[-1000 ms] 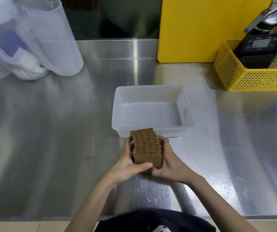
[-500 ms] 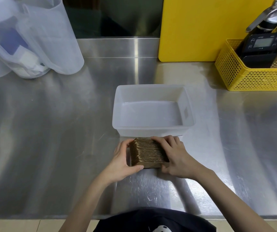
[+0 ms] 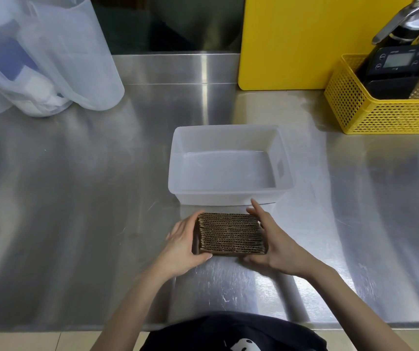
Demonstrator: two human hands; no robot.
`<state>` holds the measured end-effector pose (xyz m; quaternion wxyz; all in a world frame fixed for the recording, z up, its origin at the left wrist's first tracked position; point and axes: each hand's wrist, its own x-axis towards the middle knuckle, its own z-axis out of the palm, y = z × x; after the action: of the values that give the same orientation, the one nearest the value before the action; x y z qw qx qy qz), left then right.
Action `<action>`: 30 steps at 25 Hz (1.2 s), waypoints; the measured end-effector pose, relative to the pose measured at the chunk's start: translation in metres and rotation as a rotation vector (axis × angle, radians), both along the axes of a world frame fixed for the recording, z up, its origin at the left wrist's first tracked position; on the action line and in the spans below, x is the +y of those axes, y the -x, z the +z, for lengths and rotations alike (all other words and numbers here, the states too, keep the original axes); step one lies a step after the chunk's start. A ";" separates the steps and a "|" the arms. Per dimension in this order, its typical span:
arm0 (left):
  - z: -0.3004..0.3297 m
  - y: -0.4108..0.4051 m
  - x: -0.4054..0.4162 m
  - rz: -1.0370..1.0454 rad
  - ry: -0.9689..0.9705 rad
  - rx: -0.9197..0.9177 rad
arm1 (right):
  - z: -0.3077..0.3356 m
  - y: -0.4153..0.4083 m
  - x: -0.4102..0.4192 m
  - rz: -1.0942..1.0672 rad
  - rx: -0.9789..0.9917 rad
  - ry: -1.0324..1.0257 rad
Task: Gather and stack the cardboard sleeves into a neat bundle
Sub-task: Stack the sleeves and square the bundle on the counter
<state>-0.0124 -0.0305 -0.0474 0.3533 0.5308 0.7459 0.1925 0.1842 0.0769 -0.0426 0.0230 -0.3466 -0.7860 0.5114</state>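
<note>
A bundle of brown cardboard sleeves [image 3: 231, 233] stands on edge on the steel counter [image 3: 76, 211], its corrugated edges facing up, just in front of a white plastic tub. My left hand [image 3: 183, 245] presses flat against the bundle's left end with the thumb along its near face. My right hand [image 3: 270, 240] presses the right end, fingers stretched toward the tub. Both hands squeeze the sleeves between them.
The empty white plastic tub [image 3: 231, 196] sits right behind the bundle. A yellow cutting board [image 3: 304, 39] leans at the back. A yellow mesh basket [image 3: 380, 110] with a scale and tools is at the back right. Clear plastic jugs [image 3: 58, 59] stand at the back left.
The bundle has been turned and set down with its long side across. My right hand, which lay over the top, has moved to the right end. Both hands now clamp the ends.
</note>
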 end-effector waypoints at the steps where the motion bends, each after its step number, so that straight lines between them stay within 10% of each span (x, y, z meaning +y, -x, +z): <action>1: 0.000 -0.001 0.000 -0.004 0.005 0.013 | -0.001 -0.003 0.000 -0.013 -0.004 0.035; 30: -0.004 -0.014 -0.001 0.022 -0.039 0.039 | -0.017 0.006 -0.012 -0.125 -0.007 -0.211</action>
<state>0.0020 -0.0311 -0.0516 0.3261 0.5329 0.7547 0.2004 0.1778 0.0645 -0.0601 0.0883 -0.3923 -0.8124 0.4222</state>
